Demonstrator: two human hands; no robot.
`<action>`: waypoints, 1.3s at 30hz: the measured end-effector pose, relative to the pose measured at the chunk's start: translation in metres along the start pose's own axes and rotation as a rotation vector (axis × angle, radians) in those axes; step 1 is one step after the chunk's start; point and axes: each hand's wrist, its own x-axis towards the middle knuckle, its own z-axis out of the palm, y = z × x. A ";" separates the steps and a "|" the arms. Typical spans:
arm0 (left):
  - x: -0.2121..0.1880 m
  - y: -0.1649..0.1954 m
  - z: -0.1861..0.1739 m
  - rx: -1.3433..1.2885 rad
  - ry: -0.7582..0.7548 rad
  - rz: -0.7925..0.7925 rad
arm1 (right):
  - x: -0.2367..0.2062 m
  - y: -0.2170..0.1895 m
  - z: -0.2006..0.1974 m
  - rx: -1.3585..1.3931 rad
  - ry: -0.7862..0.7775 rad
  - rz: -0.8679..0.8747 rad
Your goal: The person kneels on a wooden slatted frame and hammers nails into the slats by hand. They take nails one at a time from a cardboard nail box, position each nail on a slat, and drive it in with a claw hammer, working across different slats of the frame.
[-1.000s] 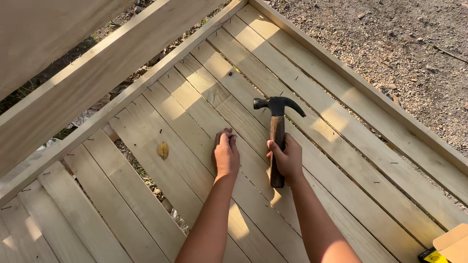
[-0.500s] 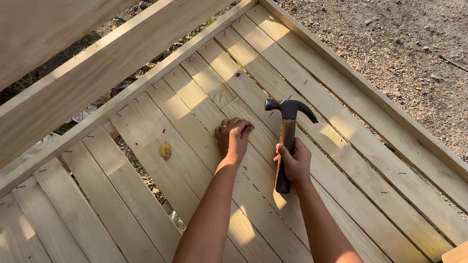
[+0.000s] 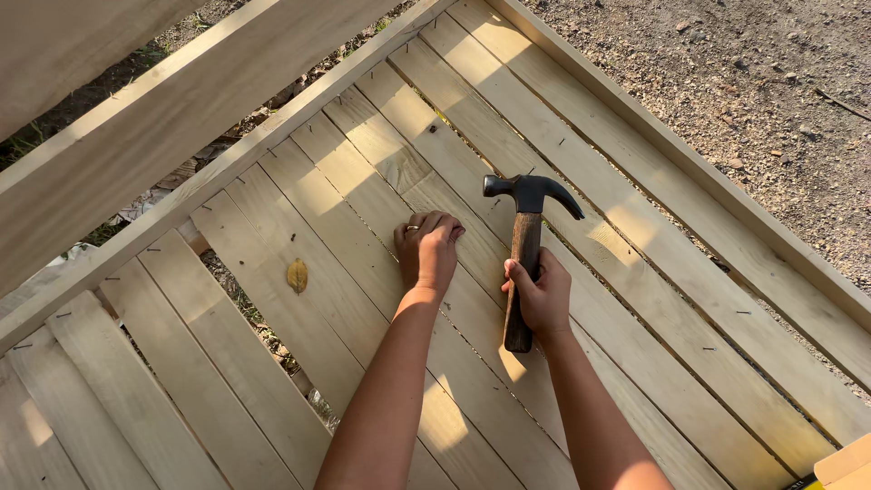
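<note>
My right hand (image 3: 542,292) grips the brown wooden handle of a claw hammer (image 3: 524,227), whose black steel head is raised a little above the slats. My left hand (image 3: 427,249), with a ring on one finger, rests with curled fingers on a pale wooden slat (image 3: 363,272), just left of the hammer head. Whether it pinches a nail is hidden by the fingers. Both hands are over a panel of parallel pale wooden slats (image 3: 635,299) lying on the ground.
A long wooden rail (image 3: 227,168) borders the slats at the upper left, with a wider board (image 3: 136,136) beyond it. A dry yellow leaf (image 3: 298,275) lies on a slat. Gravel ground (image 3: 771,82) lies at the upper right. A yellow box corner (image 3: 848,467) shows at the bottom right.
The view has shifted, so both hands sit slightly lower and to the right. My left hand's fingers have curled onto the slat. The hammer stays in my right hand.
</note>
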 end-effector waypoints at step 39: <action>0.002 -0.006 0.004 -0.184 -0.016 -0.046 | -0.047 -0.078 0.023 -0.701 -0.094 -0.028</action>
